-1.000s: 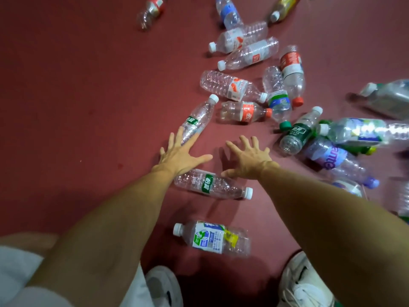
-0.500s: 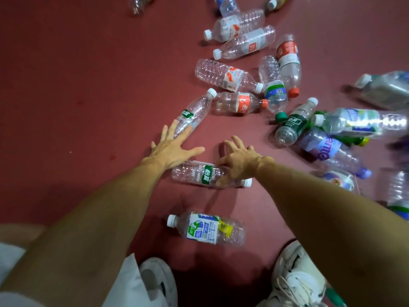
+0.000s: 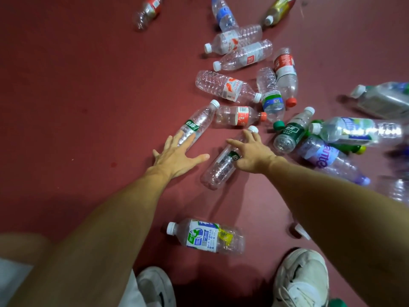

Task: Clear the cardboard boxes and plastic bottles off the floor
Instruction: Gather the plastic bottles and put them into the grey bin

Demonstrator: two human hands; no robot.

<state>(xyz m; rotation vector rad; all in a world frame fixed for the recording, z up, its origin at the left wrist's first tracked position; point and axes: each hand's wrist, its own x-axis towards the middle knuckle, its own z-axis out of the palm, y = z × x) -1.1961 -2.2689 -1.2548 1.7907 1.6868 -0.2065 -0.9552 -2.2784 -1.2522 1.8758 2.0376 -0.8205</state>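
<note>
In the middle of the red floor [image 3: 77,85] | left hand [image 3: 177,155] is lying spread flat, fingertips touching a green-label bottle [image 3: 194,127] | right hand [image 3: 252,156] is holding a second bottle [image 3: 219,171], thumb and fingers curling round its neck end | scattered bottles [image 3: 243,54] are lying beyond and rightward | a blue-label bottle [image 3: 205,237] is lying near the white shoes [image 3: 301,278].

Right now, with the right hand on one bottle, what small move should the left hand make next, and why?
Probably curl the fingers of the left hand round the green-label bottle: they lie straight on its body, while the right hand holds the neighbouring bottle, so both could lift together.
</note>
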